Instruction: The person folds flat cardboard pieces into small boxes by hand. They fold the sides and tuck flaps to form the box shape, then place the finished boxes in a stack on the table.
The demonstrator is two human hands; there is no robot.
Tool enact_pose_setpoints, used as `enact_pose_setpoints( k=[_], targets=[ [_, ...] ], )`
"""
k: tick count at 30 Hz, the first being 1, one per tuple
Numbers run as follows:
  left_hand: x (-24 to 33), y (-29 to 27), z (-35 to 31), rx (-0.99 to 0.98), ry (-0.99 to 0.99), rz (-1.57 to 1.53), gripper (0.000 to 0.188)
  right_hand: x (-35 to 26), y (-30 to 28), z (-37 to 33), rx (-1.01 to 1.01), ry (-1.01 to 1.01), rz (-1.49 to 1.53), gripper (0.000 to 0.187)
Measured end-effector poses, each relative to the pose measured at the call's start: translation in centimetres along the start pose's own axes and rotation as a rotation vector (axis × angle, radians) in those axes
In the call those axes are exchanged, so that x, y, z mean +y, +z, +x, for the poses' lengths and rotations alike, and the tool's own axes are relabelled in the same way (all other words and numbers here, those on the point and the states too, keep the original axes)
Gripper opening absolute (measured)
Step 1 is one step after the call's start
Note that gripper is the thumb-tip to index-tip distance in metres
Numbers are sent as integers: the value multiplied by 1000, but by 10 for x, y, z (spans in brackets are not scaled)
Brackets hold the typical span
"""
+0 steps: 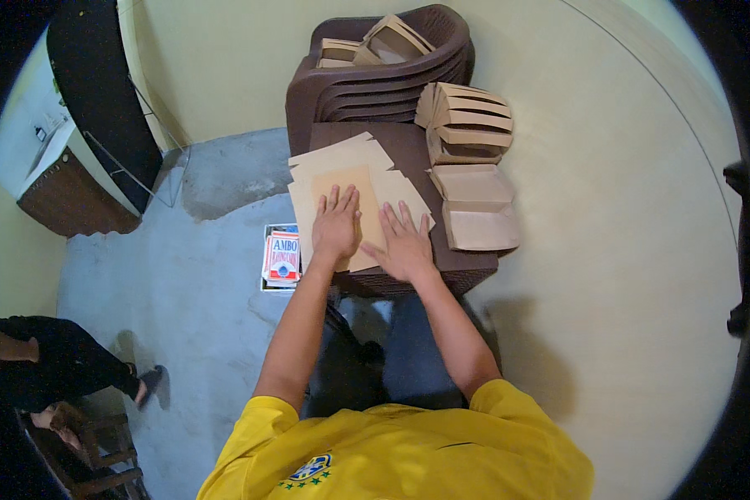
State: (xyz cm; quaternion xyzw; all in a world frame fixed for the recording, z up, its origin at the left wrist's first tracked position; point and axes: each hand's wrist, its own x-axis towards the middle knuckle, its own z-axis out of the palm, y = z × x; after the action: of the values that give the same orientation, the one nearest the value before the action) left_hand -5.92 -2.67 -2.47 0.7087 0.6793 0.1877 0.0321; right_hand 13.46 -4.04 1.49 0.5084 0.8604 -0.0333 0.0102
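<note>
My left hand (337, 223) lies flat, fingers together and stretched out, on a smooth tan panel (365, 177). This panel is the middle part of flat brown cardboard blanks (342, 156) with notched flaps, spread over the seat of a stack of brown plastic chairs (467, 260). To its right my right hand (406, 243) rests on the cardboard with fingers spread and thumb pointing toward the left hand. Neither hand grips anything. Just right of the blanks sits an unfolded-lidded cardboard box (480, 205), with several nested cardboard boxes (472, 125) behind it.
More folded boxes (392, 40) lie at the chair stack's back. Left of the seat stands a small white crate (267, 279) holding a red-and-white printed packet (283, 257). At far left another person's dark-clothed leg (92, 354) shows beside a wooden chair (112, 454).
</note>
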Motion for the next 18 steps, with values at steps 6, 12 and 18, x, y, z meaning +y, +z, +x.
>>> enact_pose_setpoints(
  k=[6, 12, 18],
  targets=[
    [-14, -21, -6, 587, -112, -498, 54, -2, 0, -49, 102, -7, 169, 106],
    [-11, -45, -43, 426, -591, -420, 40, -17, -7, -50, 267, 17, 209, 100],
    [0, -41, -41, 340, -120, -774, 33, 22, 7, -26, 260, 176, 695, 59]
  ],
)
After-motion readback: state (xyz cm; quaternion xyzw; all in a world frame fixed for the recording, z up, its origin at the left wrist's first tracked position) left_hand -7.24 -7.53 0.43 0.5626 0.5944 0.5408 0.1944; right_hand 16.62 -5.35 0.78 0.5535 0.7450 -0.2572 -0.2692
